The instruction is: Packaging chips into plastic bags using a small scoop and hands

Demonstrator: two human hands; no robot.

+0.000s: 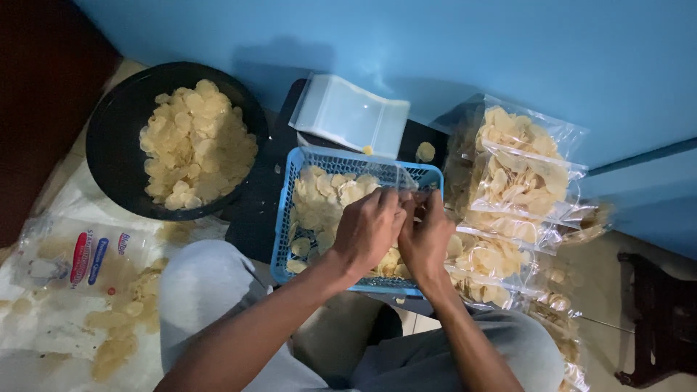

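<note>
My left hand point(367, 231) and my right hand point(425, 236) are held close together over a blue plastic basket point(284, 218) filled with pale round chips point(319, 199). Both pinch a small clear plastic bag point(406, 178) whose top sticks up just above my fingers. The bag's lower part is hidden behind my hands. The basket stands on a dark low surface point(254, 210) in front of my knees.
A black round bowl point(116, 145) heaped with chips sits at the left. A stack of empty clear bags point(348, 116) lies behind the basket. Filled chip bags point(519, 174) pile up at the right. A printed plastic wrapper point(80, 258) and loose chips lie on the floor left.
</note>
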